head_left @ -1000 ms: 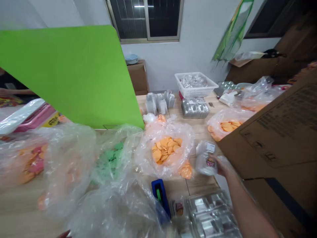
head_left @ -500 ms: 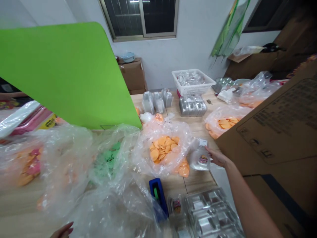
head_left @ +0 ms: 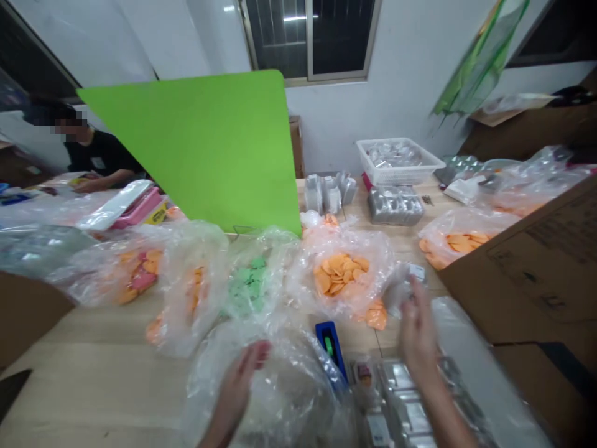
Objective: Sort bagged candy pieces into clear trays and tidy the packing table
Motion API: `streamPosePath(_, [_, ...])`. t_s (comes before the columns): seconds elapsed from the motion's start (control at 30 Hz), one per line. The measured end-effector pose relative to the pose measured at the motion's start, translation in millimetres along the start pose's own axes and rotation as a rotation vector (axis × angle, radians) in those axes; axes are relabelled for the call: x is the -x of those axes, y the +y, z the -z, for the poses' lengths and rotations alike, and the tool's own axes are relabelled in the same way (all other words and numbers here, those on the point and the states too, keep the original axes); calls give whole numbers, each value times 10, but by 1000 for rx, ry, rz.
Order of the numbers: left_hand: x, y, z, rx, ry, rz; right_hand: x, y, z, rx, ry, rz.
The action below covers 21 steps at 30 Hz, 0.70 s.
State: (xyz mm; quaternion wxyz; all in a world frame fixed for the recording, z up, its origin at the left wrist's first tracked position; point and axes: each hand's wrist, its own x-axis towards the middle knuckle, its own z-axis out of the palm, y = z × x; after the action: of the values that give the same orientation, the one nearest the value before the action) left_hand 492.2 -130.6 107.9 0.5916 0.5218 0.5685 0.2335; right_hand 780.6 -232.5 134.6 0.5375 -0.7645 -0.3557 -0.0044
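So, wooden table, window at 12 o'clock. Our left hand rests open-fingered against a plastic bag; our right hand is blurred, grip can't be told.

Clear plastic bag was thin, glossy, crinkled w/ bright highlights. Table was light wood, smooth, low sheen. Box was brown cardboard, matt. Trays were silver, shiny, metal-look. Basket was white plastic, fairly matt. Tape dispenser was blue plastic, glossy. Green board was smooth, matt, material unclear.
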Motion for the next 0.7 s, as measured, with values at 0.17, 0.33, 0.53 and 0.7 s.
streamPosePath(0.17, [187, 525, -284, 622, -658, 189, 1028, -527, -795, 190, -513, 792])
streamPosePath(0.33, [-51, 726, 956, 346, -270, -178, 1185, 88, -359, 423, -15, 175])
streamPosePath(0.53, [-345, -279, 1317, -532, 185, -432, 2161, -183, -566, 388, -233, 201])
streamPosePath(0.7, [-323, -869, 1194, -247, 85, 140, 2723, -425, -1190, 584, -187, 101])
